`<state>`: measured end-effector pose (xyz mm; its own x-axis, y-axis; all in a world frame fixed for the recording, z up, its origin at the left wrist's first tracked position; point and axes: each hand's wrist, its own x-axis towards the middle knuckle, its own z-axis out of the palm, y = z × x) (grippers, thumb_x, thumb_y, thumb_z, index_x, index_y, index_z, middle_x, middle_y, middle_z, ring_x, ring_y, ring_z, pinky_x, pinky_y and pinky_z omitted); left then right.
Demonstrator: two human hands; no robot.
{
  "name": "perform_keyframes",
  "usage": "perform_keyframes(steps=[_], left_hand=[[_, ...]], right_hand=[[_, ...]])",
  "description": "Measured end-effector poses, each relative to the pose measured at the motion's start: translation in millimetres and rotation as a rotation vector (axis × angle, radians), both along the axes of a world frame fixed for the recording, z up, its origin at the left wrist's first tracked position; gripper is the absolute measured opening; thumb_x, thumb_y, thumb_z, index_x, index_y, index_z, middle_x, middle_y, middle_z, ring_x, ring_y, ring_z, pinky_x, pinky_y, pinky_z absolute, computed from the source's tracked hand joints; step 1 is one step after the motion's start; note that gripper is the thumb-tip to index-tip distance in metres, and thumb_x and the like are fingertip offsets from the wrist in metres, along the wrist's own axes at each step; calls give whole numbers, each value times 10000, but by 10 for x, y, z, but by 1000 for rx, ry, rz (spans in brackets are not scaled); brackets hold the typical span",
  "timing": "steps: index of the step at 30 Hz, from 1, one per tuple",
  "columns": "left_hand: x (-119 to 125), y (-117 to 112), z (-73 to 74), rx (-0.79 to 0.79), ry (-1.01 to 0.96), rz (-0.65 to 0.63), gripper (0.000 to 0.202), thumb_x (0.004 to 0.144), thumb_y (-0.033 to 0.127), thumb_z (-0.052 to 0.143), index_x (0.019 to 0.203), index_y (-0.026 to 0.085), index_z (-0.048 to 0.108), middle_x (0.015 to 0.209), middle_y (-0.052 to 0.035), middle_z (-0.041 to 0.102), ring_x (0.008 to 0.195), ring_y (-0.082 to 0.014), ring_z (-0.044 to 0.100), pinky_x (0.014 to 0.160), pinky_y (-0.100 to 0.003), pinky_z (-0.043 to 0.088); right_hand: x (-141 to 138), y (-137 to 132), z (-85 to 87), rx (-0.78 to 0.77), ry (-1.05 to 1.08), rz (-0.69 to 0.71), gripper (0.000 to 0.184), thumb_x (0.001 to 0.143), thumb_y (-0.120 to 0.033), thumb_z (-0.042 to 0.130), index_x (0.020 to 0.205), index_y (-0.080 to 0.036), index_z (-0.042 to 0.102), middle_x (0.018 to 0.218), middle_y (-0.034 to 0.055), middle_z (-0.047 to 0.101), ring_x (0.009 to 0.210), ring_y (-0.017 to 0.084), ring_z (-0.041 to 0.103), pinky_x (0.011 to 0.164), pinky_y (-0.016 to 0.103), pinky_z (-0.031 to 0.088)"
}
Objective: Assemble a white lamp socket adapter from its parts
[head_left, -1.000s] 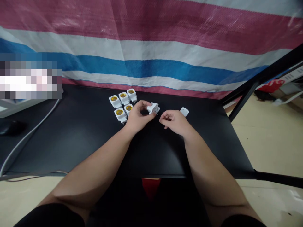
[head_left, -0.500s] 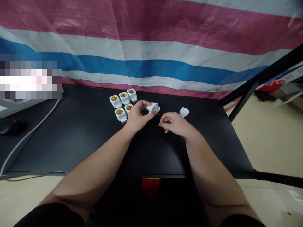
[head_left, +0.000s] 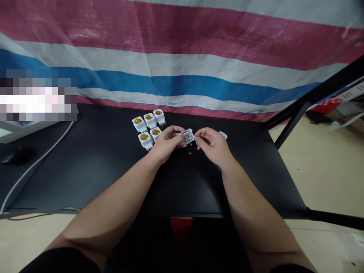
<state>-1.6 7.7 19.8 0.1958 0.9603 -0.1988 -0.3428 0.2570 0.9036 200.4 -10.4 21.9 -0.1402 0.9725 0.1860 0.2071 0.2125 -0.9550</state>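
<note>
My left hand (head_left: 167,143) grips a white plastic plug housing (head_left: 187,135), its hollow inner side turned up. The thumb lies over the housing's left edge. My right hand (head_left: 210,143) is at the housing's right edge, thumb and forefinger pinched together; anything between them is too small to make out. Below the housing, a tiny brass-coloured piece (head_left: 190,153) lies on the black table (head_left: 182,182). Just behind my right hand, a white plastic cover (head_left: 223,134) shows only in part.
To the left of my left hand stand several white plug-in lamp sockets (head_left: 145,138) with gold-coloured round openings. A black mouse (head_left: 14,153) and a pale cable (head_left: 40,161) are farther left. A striped tarp (head_left: 182,83) hangs behind the table; a black metal frame (head_left: 292,121) borders the right.
The housing in my left hand has turned so its hollow side shows. My right hand has come up from beside the tiny brass piece to the housing and now hides more of the cover.
</note>
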Motion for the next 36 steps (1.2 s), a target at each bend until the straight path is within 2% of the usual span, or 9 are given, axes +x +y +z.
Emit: perform_keyframes(steps=[6, 11, 16, 21, 36], left_hand=[[-3, -10, -32, 62, 16, -41, 355, 767, 197, 917, 1030, 157, 682, 896, -46, 789, 787, -140, 742, 718, -257, 632], [-9, -6, -92, 116, 11, -62, 394, 763, 230, 951, 1040, 153, 683, 923, -52, 795, 782, -138, 747, 723, -262, 640], [0, -11, -128, 190, 33, -78, 388, 778, 235, 952, 1044, 153, 683, 882, -42, 783, 776, -135, 744, 735, -266, 641], [9, -22, -115, 186, 23, -73, 408, 757, 234, 965, 1031, 153, 675, 900, -44, 784, 796, -139, 746, 738, -268, 648], [13, -30, -67, 115, -35, -72, 421, 738, 234, 971, 1024, 160, 672, 898, -29, 782, 801, -137, 748, 750, -274, 657]], right_hand=[[-32, 7, -23, 230, -186, -32, 63, 1001, -296, 703, 1008, -240, 730, 967, 56, 754, 859, 211, 737, 800, 391, 611], [-65, 16, -67, 352, -236, -40, 44, 1003, -252, 691, 967, -246, 715, 935, 47, 700, 821, 210, 705, 773, 390, 592], [-95, 14, -80, 391, -248, -66, 61, 1002, -239, 689, 940, -244, 694, 905, 39, 684, 790, 199, 672, 718, 364, 558], [-112, 4, -44, 429, -289, -100, 87, 975, -205, 700, 896, -236, 688, 824, 13, 648, 703, 171, 593, 649, 332, 483], [-103, -17, -26, 446, -255, -147, 75, 1024, -272, 668, 975, -240, 716, 913, 31, 738, 801, 194, 704, 727, 357, 583]])
